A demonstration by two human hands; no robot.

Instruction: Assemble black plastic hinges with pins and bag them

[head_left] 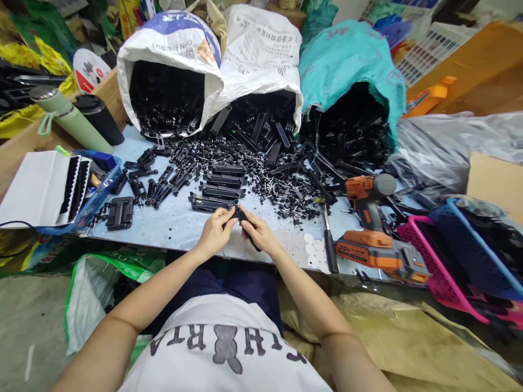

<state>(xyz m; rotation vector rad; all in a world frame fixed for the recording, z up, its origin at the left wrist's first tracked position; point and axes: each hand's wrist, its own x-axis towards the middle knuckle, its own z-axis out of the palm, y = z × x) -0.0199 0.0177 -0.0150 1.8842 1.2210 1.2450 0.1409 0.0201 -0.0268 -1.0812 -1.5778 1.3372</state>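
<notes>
Near the table's front edge, my left hand [217, 230] and my right hand [258, 231] meet around a dark elongated part [240, 215]. The left fingers pinch its upper end, and the right fingers wrap round its side; its lower end sticks out below the right hand. Just behind my left hand lies a row of several black assembled pieces [223, 191], set side by side. Beyond and to the right spreads a pile of small screws and black parts [281, 190].
Three sacks, white-blue [171, 32], white [261, 43] and teal [347, 54], open toward me with black parts inside. An orange power drill [368, 239] and a black-handled tool [330, 245] lie right. A blue basket [96, 198] stands left, a pink basket [433, 272] right.
</notes>
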